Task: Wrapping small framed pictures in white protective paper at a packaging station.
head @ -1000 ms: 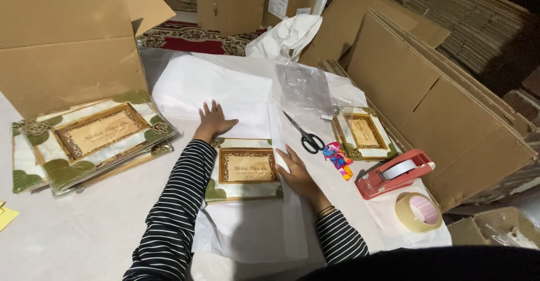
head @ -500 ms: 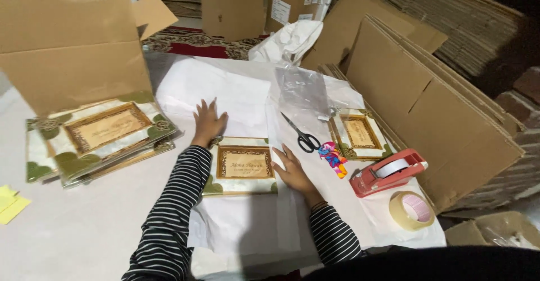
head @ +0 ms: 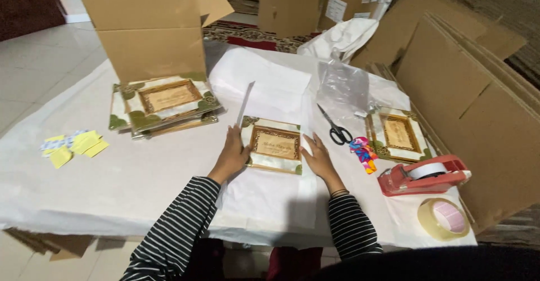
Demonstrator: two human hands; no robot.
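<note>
1. A storeroom stacked with flat cardboard sheets [head: 472, 90]; a desk [head: 112, 185] covered in white paper fills the foreground.
2. An open cardboard box [head: 149, 33] stands at the desk's far left.
3. A sheet of white wrapping paper [head: 270, 196] lies under the framed plaque [head: 274, 144], which sits mid-desk; the paper's left edge stands lifted.
4. A stack of similar plaques [head: 163, 104] lies left of the framed plaque, another plaque [head: 396, 133] to its right.
5. The left hand [head: 233, 154] touches the framed plaque's left edge, grip spread; the right hand [head: 318, 156] rests flat at its right edge, fingers spread.
6. Scissors [head: 334, 128], a red tape dispenser [head: 422, 175] and a tape roll [head: 444, 218] lie right of the framed plaque.
</note>
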